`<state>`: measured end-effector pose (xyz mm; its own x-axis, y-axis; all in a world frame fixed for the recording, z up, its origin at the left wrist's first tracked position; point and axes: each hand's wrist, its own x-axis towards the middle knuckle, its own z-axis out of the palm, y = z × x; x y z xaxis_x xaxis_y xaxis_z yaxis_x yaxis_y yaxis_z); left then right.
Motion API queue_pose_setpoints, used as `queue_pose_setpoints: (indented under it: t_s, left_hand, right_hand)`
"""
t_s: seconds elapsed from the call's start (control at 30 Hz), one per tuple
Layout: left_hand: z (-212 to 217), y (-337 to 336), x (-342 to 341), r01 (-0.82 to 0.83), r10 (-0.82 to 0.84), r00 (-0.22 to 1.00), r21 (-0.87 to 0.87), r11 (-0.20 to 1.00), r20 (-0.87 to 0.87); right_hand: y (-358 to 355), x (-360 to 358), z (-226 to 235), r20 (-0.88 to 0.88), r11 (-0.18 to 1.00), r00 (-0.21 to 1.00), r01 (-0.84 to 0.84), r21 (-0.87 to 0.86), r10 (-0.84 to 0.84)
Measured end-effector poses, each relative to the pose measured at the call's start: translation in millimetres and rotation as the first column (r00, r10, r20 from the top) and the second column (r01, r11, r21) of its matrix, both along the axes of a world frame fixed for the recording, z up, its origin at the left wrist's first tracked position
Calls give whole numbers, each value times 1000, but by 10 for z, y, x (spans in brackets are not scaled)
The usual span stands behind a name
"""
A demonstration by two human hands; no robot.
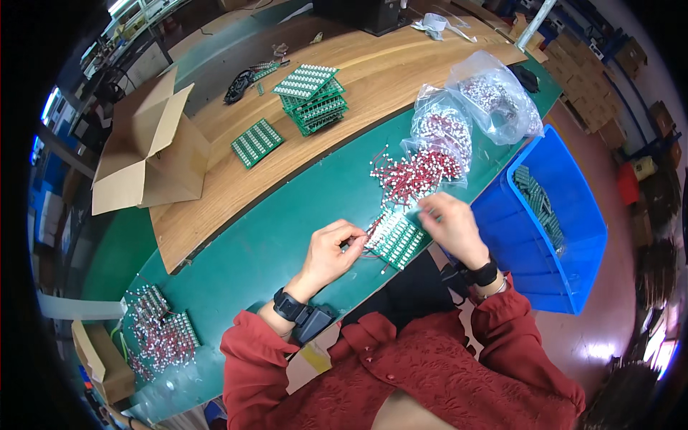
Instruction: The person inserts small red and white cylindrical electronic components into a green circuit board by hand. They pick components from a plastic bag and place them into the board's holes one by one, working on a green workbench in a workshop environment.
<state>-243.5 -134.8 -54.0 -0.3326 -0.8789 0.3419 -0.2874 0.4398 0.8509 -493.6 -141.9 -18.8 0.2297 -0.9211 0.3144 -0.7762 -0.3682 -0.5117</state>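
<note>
A green circuit board panel with rows of white connectors lies at the table's near edge, between my hands. At its left side my left hand is closed in a pinch, its fingertips on thin red wires. My right hand hovers by the panel's upper right corner; its fingers are curled but smeared by motion, so any held thing cannot be made out. Just beyond the panel lies a loose pile of red wires with white plugs, spilling from a clear plastic bag.
Another clear bag of wired plugs lies behind. A blue bin with green boards stands at right. Stacked boards and a single board rest on the wooden top, beside an open carton. Wired boards lie at left.
</note>
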Motion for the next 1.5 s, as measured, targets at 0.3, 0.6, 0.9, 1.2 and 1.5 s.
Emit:
queue_pose_setpoints:
  t_s: [0.3, 0.6, 0.9, 1.2, 1.5]
  left_hand:
    - [30, 18, 13, 0, 0, 1000, 41, 999, 2]
    - [18, 20, 17, -5, 5, 1000, 31, 1000, -6]
    - [23, 15, 27, 7, -7, 1000, 40, 999, -7]
    - [8, 15, 31, 16, -16, 1000, 43, 999, -3]
    - [-5, 15, 29, 19, -18, 1000, 51, 998, -24]
  right_hand:
    - [-112, 60, -31, -124, 987, 982, 151, 56, -143]
    - [-173, 20, -145, -78, 988, 986, 146, -48, -149]
    - [-131, -61, -191, 682, 842, 688, -197, 503, -246]
    - [-137, -107, -198, 261, 956, 964, -21, 293, -59]
    - [-177, -108, -177, 250, 963, 968, -71, 261, 3]
